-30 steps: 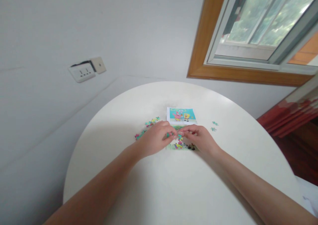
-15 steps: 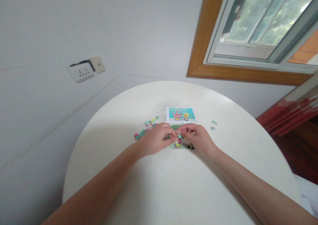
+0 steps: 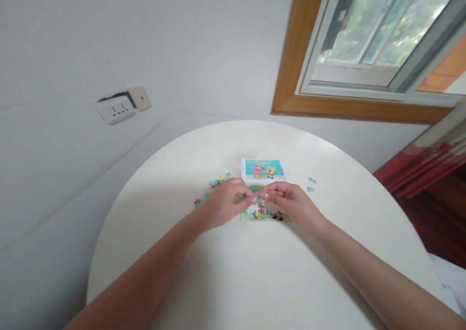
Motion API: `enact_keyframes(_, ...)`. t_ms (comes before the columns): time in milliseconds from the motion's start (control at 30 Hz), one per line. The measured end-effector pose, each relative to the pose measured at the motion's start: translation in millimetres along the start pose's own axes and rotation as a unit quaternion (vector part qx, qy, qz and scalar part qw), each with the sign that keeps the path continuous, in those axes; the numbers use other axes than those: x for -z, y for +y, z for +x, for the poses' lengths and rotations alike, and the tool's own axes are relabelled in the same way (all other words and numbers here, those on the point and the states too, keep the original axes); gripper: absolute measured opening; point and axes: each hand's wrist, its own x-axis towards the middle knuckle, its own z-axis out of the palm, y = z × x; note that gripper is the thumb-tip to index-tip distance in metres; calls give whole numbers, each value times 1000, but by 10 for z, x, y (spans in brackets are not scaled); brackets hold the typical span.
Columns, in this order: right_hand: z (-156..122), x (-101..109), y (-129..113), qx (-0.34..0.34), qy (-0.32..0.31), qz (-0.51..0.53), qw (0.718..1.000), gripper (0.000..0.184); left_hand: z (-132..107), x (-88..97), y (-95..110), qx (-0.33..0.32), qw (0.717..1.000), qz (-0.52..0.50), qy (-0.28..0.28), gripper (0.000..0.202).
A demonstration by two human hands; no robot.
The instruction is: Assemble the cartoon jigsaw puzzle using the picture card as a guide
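While hands [image 3: 225, 205] [image 3: 296, 205] crowd a puzzle [image 3: 259, 215], the table [image 3: 236, 272] perhaps touches the wall [image 3: 204, 53].

Multicoloured cartoon-printed puzzle [image 3: 258, 215], turquoise cartoon card [image 3: 264, 169], seemingly teal loose pieces [image 3: 310, 189], white table [image 3: 251, 276]

1. Looks like a home; exact rm. type unclear.
2. Plain white wall [image 3: 200, 43] w/ power outlet [image 3: 118, 110] + small plate [image 3: 141, 98] next to it, household-type fittings.
3. Window [image 3: 378, 43] w/ brown wood trim [image 3: 360, 110], greenery thru glass.
4. Red/pale curtain [image 3: 418, 170], far R of view, homey.
5. Rounded white table [image 3: 247, 276] nr. wall, cartoon puzzle pcs. [image 3: 220, 180] on top, i.e. leisure stuff.
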Motion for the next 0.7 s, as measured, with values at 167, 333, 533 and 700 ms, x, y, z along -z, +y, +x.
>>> enact_keyframes(167,-15,17,-18,3,-7,28,1000,25,22,-21,-1,43,998,-33,19,21)
enact_keyframes(333,1,-27,-6,35,26,18,999,22,39,-68,-49,88,993,-77,20,30)
enact_keyframes(533,-24,-111,-17,85,59,-27,994,16,68,-104,-51,126,980,-150,38,31)
enact_keyframes(700,-56,-92,-57,124,85,-140,979,16,57,69,-94,123,985,-94,70,28)
